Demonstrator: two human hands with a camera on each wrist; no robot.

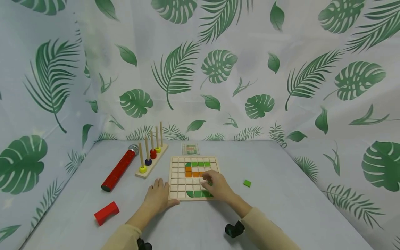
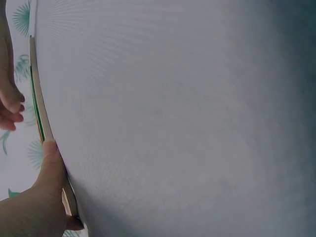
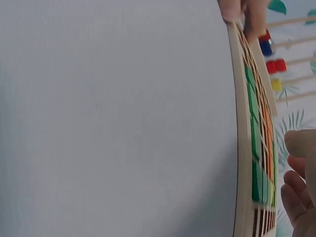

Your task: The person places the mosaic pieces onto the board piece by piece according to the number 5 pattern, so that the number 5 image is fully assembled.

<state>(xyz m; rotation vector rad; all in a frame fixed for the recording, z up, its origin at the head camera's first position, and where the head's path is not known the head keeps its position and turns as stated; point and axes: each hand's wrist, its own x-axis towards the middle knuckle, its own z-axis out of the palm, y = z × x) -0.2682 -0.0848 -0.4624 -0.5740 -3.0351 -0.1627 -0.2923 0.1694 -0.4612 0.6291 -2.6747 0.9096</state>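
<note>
A wooden grid board (image 1: pixel 173 176) lies flat, bearing green tiles (image 1: pixel 200 164) in its far row, orange tiles (image 1: pixel 196 174) below them and more green tiles (image 1: pixel 198 194) in its near row. My left hand (image 1: pixel 157 196) rests at the board's near left corner, thumb along the near edge and fingers by the left edge. Over the board's right side hovers my right hand (image 1: pixel 218 187), its fingers loosely bent with a gap to the thumb; nothing shows between them in the right wrist view. It hides part of the grid. A loose green tile (image 1: pixel 247 183) lies right of the board.
Behind the board lies a small pattern card (image 1: pixel 190 149). A peg stand (image 1: pixel 151 166) with coloured beads rises to the left. Beside it lies a red microphone-shaped tube (image 1: pixel 120 168), and nearer me a red block (image 1: pixel 106 213). Leaf-printed cloth (image 1: pixel 187 118) hangs behind the table.
</note>
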